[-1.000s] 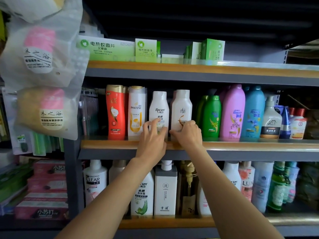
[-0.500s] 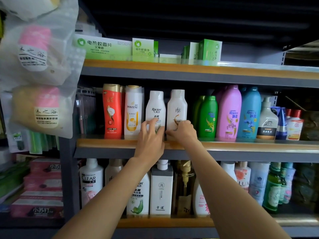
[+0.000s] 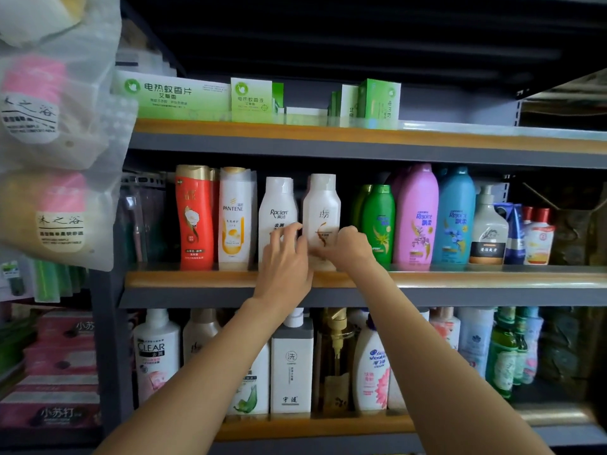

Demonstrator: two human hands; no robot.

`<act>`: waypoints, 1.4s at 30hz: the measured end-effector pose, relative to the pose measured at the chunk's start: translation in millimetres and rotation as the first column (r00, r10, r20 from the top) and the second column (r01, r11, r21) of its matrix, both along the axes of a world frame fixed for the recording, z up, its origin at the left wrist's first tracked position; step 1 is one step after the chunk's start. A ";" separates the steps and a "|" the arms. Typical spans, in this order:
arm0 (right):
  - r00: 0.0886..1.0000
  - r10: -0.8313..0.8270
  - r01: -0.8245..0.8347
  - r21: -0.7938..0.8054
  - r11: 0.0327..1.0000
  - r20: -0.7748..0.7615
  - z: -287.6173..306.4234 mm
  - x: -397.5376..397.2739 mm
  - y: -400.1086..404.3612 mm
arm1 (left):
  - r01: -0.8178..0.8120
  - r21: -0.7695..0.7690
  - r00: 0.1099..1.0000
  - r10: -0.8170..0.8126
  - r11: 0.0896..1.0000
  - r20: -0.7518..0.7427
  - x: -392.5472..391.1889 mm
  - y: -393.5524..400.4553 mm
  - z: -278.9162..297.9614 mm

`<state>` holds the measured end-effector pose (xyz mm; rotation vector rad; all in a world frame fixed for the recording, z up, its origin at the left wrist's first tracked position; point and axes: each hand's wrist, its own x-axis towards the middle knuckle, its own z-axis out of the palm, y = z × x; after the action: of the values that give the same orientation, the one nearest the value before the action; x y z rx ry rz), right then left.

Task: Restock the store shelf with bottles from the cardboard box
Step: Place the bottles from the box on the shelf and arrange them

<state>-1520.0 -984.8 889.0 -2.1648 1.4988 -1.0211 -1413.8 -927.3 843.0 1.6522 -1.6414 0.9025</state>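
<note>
Two white shampoo bottles stand side by side on the middle shelf (image 3: 460,277). My right hand (image 3: 349,247) curls round the lower right side of the right-hand white bottle (image 3: 322,201), which has a brown swirl on its label. Spread across the lower front of the white Raclen bottle (image 3: 277,201), the fingers of my left hand (image 3: 285,261) reach to the left edge of the other bottle. Both bottles stand upright. The cardboard box is out of view.
Red (image 3: 193,218) and Pantene (image 3: 235,218) bottles stand left of the white pair; green (image 3: 379,221), pink (image 3: 417,215) and blue (image 3: 455,215) bottles stand to the right. Green cartons (image 3: 177,96) fill the top shelf, more bottles the lower shelf. Bagged goods (image 3: 49,126) hang at left.
Both hands stay at the bases of the two white bottles. My left fingers have shifted slightly right toward the swirl-label bottle. The view has drifted a little.
</note>
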 end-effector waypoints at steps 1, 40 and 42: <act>1.000 0.012 -0.011 -0.021 1.000 0.009 3.3 -8.6 0.3 | -0.016 -0.024 1.000 0.016 1.000 0.001 -3.0 -1.7 1.4; 0.989 -0.145 0.147 -0.250 0.957 0.023 -1.7 -50.6 -29.3 | -0.048 -0.209 0.998 0.037 0.977 -0.057 -48.4 -51.0 -1.8; 0.986 -0.164 0.156 -0.234 0.960 -0.013 -5.2 -54.0 -28.6 | -0.058 -0.249 0.998 0.051 0.967 -0.037 -52.2 -49.4 -2.5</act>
<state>-1574.0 -1013.4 883.8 -2.2531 1.6666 -1.2790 -1466.1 -976.7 840.5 1.5350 -1.4039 1.0600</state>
